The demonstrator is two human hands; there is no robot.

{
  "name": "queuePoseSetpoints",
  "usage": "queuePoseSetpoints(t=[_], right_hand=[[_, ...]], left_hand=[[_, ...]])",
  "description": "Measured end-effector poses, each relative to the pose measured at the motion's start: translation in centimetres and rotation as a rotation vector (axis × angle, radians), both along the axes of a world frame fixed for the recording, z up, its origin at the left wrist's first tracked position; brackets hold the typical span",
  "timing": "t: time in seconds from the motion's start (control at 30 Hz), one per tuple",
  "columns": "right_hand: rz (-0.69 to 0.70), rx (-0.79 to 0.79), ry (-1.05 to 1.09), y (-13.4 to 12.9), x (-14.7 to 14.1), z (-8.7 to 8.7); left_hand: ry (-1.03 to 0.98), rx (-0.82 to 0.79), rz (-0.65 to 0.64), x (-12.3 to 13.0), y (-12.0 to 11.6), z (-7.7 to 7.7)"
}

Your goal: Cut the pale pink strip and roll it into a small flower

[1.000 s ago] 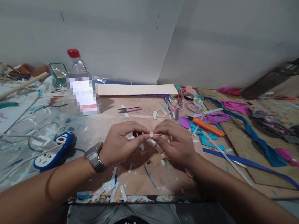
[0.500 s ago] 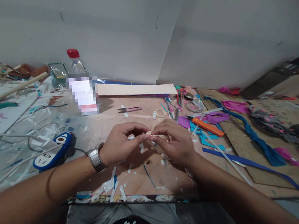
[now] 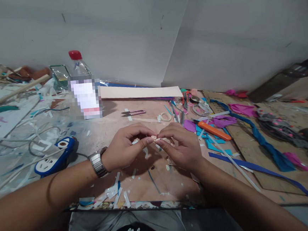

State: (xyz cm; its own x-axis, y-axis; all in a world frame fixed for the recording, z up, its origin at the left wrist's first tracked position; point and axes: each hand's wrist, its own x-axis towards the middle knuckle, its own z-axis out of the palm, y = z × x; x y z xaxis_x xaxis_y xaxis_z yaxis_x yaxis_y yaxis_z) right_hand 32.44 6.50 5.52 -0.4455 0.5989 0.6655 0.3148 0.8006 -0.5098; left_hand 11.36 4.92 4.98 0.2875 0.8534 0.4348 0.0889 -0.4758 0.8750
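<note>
Above the middle of the table, my left hand (image 3: 127,146) and my right hand (image 3: 182,144) meet at their fingertips. Between them they pinch a small pale pink piece (image 3: 154,138), mostly covered by the fingers; I cannot make out its exact kind. A metal-banded watch is on my left wrist. Thread snips (image 3: 134,112) lie on the table beyond my hands. To the right of my right hand are an orange utility knife (image 3: 214,130) and a roll of tape (image 3: 166,116).
A blue and white power strip (image 3: 56,157) with cables sits at the left. Behind stand a red-capped bottle (image 3: 79,66) and a long cream strip (image 3: 141,91). Blue ribbon (image 3: 257,136), coloured scraps and a dark grey bundle (image 3: 280,127) lie at the right.
The fingertips have shifted slightly around the small pink piece, my left thumb moving a little. Both hands stay in nearly the same place; the table is unchanged.
</note>
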Motion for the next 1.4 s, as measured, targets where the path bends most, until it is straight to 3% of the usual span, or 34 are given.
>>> queuePoseSetpoints(t=[0.53,0.83,1.4], right_hand=[[-0.01,-0.002,-0.017,0.19,-0.14,0.2],[-0.016,-0.006,-0.023,0.33,0.11,0.21],[-0.007,0.007,-0.011,0.28,0.05,0.28]], left_hand=[[0.033,-0.012,-0.032,-0.05,-0.12,-0.31],[-0.009,-0.048,0.011,-0.08,0.16,-0.15],[0.007,-0.032,-0.069,0.13,-0.21,-0.28]])
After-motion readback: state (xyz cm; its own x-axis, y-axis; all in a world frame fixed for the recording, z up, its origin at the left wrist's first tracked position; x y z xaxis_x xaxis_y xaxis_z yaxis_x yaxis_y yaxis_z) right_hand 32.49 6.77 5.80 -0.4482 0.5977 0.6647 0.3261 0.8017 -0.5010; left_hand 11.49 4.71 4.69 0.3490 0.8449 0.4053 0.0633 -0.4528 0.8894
